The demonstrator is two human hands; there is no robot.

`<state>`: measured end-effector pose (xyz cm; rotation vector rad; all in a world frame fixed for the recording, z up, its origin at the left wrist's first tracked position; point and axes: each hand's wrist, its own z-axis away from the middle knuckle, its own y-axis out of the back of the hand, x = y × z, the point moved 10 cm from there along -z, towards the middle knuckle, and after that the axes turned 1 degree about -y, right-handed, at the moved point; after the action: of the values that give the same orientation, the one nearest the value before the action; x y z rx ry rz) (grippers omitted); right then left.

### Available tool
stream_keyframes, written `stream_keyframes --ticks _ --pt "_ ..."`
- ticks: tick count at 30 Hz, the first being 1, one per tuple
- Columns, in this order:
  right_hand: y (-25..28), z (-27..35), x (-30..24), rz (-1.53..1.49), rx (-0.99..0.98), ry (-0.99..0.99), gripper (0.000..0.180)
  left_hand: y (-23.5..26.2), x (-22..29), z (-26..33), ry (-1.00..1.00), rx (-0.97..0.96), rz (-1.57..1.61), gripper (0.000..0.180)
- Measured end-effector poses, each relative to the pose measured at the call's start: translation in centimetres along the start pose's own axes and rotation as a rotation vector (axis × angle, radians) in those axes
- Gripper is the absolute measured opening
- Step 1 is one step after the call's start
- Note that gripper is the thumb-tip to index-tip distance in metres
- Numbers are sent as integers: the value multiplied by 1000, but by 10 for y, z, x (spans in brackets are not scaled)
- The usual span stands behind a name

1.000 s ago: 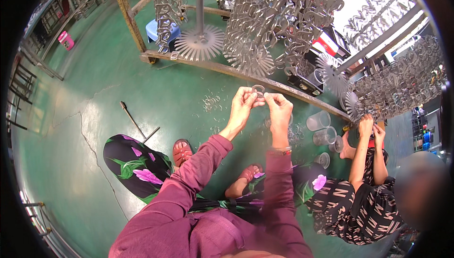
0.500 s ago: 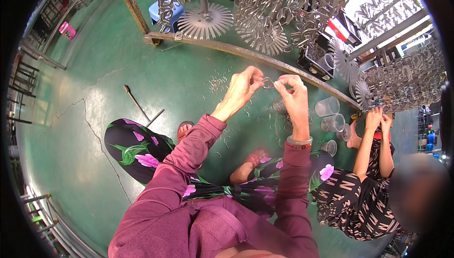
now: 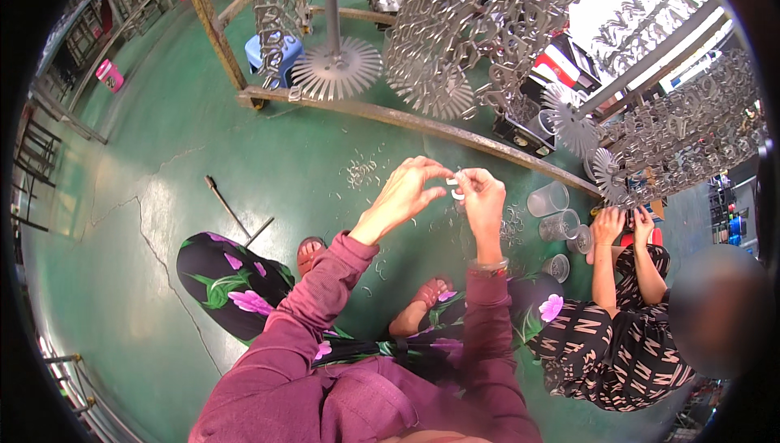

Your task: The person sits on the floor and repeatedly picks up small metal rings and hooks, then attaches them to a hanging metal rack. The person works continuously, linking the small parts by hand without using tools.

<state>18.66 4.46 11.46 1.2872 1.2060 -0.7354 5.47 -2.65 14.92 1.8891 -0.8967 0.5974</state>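
Observation:
My left hand [image 3: 406, 193] and my right hand [image 3: 482, 198] are raised together in front of me, fingertips almost touching. Between them they pinch a small pale metal piece [image 3: 455, 191]; which fingers carry its weight is hard to tell. Both sleeves are maroon. Below the hands lie small metal bits [image 3: 361, 172] scattered on the green floor [image 3: 162, 159]. My legs in dark floral trousers and red sandals show beneath.
Racks hung with many grey metal parts [image 3: 479, 29] and toothed discs [image 3: 335, 65] stand ahead on a rusty frame [image 3: 390, 116]. Clear plastic cups [image 3: 556, 211] sit at right. A seated person [image 3: 626, 337] in a patterned black dress works at right. A metal rod [image 3: 231, 214] lies at left.
The view has tilted so my hands sit lower in the picture. They stay close together, fingers working on the small piece. The person at right has lowered their hands slightly.

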Motion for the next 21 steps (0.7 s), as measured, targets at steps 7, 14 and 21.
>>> stream_keyframes --ticks 7,14,21 --pt "-12 10 -5 22 -140 -109 11 -2 9 -2 -18 -8 -195 15" --pt "3 9 -10 -369 -207 -106 17 15 -38 -3 335 119 411 16" --pt "0 14 -5 -492 -252 -18 23 -28 -30 11 520 6 1232 20"
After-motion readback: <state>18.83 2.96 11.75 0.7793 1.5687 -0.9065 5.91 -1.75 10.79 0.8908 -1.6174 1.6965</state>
